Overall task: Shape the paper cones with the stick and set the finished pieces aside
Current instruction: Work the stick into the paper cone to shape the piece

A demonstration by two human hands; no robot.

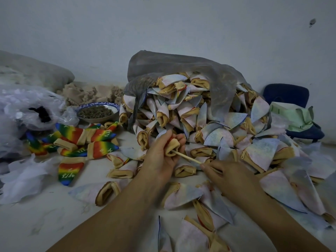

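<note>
My left hand grips a cone with a tan rim, its open mouth facing right. A thin wooden stick runs from that mouth down to the right, where my right hand pinches its other end. The stick's tip is hidden inside the cone. A big heap of pale, inside-out cones rises behind my hands and spills across the table to the right and front. Several rainbow-coloured cones lie in a group to the left.
A patterned bowl of dark bits stands at the back left. A grey mesh bag drapes over the heap. Crumpled clear plastic and white scraps fill the left side. A blue chair with green paper stands at right.
</note>
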